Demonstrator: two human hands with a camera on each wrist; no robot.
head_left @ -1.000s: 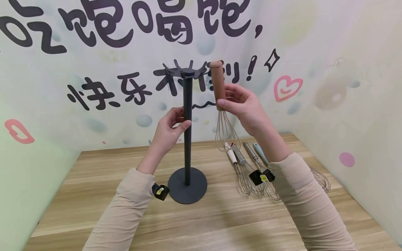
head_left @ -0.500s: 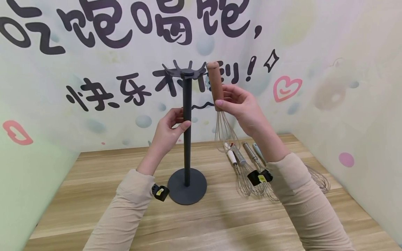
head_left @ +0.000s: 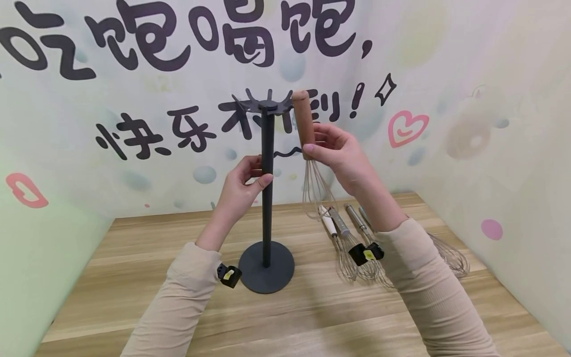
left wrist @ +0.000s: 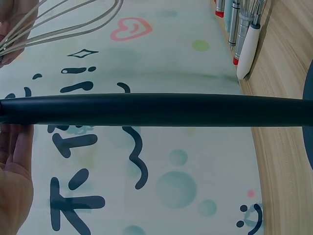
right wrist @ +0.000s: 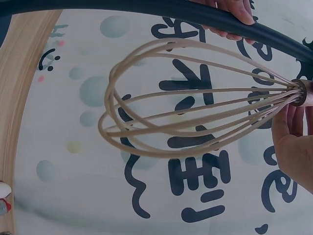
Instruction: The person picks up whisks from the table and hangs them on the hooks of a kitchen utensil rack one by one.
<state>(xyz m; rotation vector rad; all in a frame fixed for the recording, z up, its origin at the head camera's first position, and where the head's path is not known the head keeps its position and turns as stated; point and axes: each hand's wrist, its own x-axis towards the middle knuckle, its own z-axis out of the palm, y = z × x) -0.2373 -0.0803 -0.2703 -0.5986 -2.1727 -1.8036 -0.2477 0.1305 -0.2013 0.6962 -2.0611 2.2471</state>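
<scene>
A dark utensil stand (head_left: 267, 213) rises upright from its round base, with a ring of hooks (head_left: 268, 105) at the top. My left hand (head_left: 241, 184) grips its pole a little above the middle, thumb across the front. In my right hand (head_left: 336, 151) is a whisk (head_left: 303, 119), pinched at the lower end of its wooden handle with the wires hanging down. The handle's top is level with the hooks and overlaps the right-hand ones in the head view. In the right wrist view the whisk's wire loops (right wrist: 195, 98) spread beside the pole (right wrist: 161, 12).
Several more whisks lie on the wooden table (head_left: 178, 277) to the right, among them a white-handled whisk (head_left: 329, 223) and a grey-handled whisk (head_left: 340, 222). My right forearm partly covers them. A printed wall (head_left: 200, 163) stands close behind the table.
The whisk in my right hand has shifted slightly left, closer to the stand's hooks, and tilts a bit more. My left hand keeps its grip on the pole.
</scene>
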